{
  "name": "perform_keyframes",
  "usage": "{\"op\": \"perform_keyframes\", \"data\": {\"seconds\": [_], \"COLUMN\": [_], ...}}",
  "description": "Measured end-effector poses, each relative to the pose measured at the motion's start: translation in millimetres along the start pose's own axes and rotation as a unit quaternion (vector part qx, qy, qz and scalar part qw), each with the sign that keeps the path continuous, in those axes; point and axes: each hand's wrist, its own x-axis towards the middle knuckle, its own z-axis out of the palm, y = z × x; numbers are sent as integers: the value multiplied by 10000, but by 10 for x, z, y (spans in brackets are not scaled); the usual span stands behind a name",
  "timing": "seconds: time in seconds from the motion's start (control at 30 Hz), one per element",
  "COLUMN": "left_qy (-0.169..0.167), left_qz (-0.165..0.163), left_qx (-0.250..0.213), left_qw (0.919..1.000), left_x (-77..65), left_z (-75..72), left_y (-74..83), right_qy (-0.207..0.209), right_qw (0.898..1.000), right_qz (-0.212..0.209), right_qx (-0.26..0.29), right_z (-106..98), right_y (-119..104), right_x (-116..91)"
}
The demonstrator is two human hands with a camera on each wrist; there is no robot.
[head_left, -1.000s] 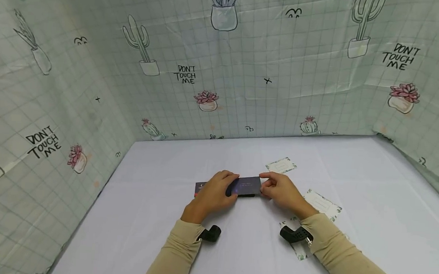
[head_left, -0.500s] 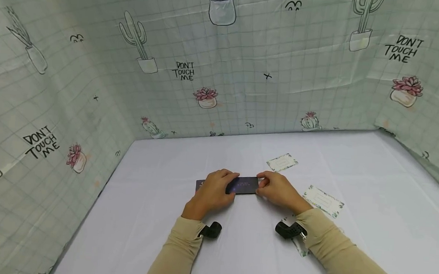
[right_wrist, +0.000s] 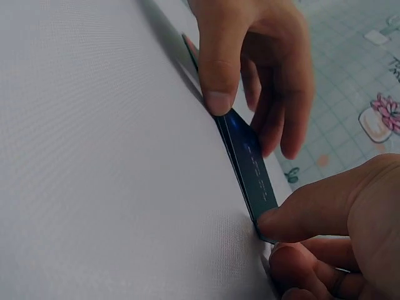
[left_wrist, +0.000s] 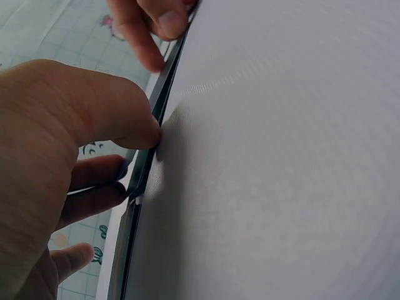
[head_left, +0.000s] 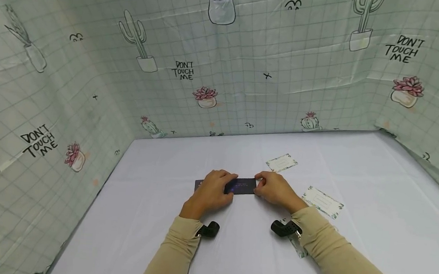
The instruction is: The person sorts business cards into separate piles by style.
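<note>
A dark printed card (head_left: 243, 186) lies near the middle of the white table. My left hand (head_left: 213, 191) spans its left part, thumb on the near long edge and fingers on the far edge. The right hand (head_left: 276, 190) pinches its right end between thumb and fingers. Beyond my left hand, a dark piece with pale lettering (head_left: 197, 185) sticks out; whether it joins the card is hidden. Seen edge-on in the right wrist view, the dark card (right_wrist: 253, 162) shows two layers with a thin gap.
White cards with leafy borders lie on the right: one behind the right hand (head_left: 282, 162), one beside the right wrist (head_left: 323, 202), and one partly under the right sleeve (head_left: 298, 246). Patterned cloth (head_left: 231, 70) hangs behind the table (head_left: 154, 217).
The dark card's right end has come down, covering the dark layer that showed beneath it. My right hand has shifted slightly left with it. The left hand has barely moved.
</note>
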Motion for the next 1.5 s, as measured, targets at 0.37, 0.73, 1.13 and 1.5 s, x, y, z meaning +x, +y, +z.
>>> {"op": "perform_keyframes", "data": {"seconds": [0.37,0.73,1.13,1.5], "left_qy": [-78,-133,-64,-45], "left_qz": [-50,-149,-120,-134], "left_qx": [107,-233,-541,-485], "left_qw": [9999,9995,9984,9987], "left_x": [1,-18,-56,-48], "left_z": [4,-7,-11,-1], "left_y": [-30,-65,-62,-98], "right_qy": [-99,-90,-4,106], "right_qw": [9998,9983,9981,9984], "right_qz": [-72,-78,74,-191], "right_qx": [-143,-570,-615,-529], "right_z": [23,48,79,72], "right_y": [-3,-22,-50,-29], "right_x": [-32,-33,-103,-123]}}
